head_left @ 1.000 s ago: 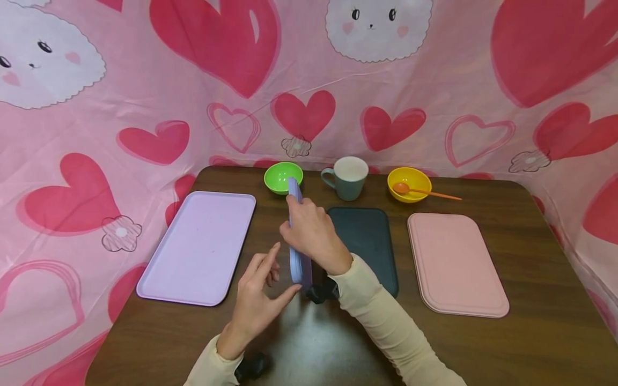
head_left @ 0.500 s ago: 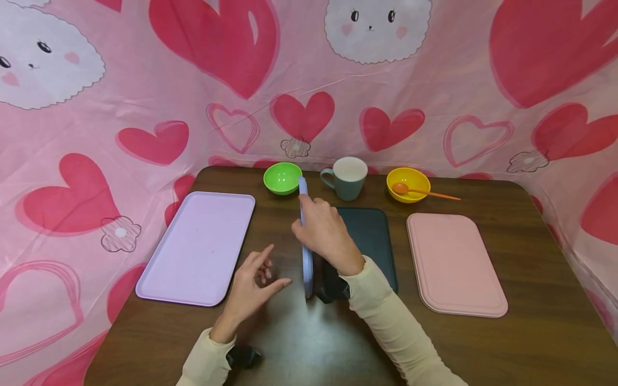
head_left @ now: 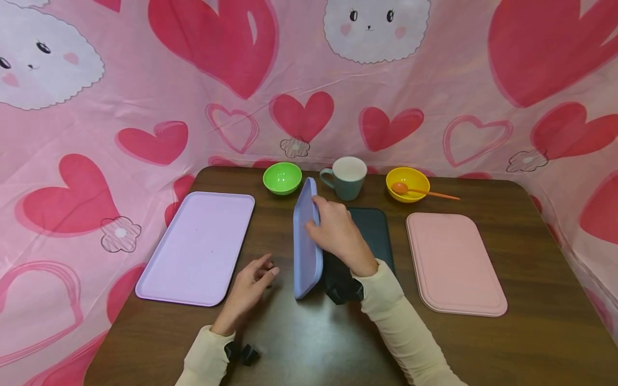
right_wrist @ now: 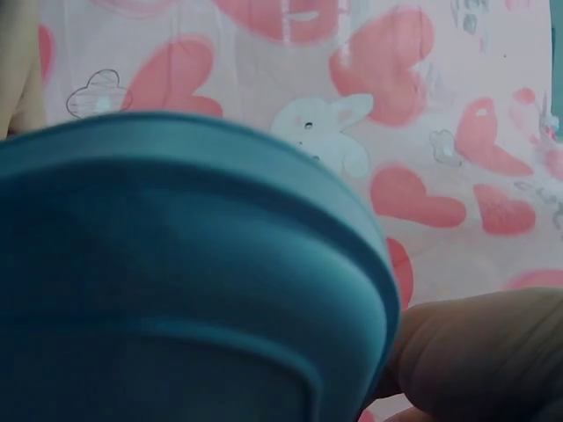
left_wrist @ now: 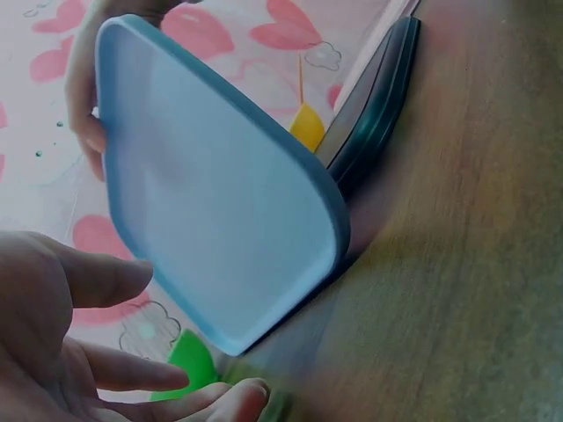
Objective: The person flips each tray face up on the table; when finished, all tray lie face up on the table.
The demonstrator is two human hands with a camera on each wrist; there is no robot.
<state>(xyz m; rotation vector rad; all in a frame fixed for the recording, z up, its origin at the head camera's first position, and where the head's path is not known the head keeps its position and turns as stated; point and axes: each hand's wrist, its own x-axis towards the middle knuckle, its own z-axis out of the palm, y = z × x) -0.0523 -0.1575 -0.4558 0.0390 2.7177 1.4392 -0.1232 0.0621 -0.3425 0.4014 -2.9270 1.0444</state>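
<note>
1. The brown tabletop [head_left: 483,343] carries everything; a lilac tray [head_left: 198,246] lies flat along its left edge and a pink board [head_left: 456,262] lies flat toward its right edge.
2. The blue tray [head_left: 306,241] stands on its long edge near the middle of the tabletop, tilted over toward a dark green board [head_left: 374,230] lying flat just behind it. It is a plain, matte slate-blue rectangle with rounded corners and a raised rim; I see no writing or label on it.
3. The right hand [head_left: 340,236] grips the blue tray's upper edge, fingers curled over the rim, cream sleeve running back toward the near edge.
4. The left hand [head_left: 248,289] rests low near the tabletop just left of the tray, fingers loosely spread and holding nothing.
5. Along the far edge stand a green bowl [head_left: 282,178], a grey-green mug [head_left: 348,178] and a yellow bowl [head_left: 407,184] with an orange spoon [head_left: 420,190] resting in it.
</note>
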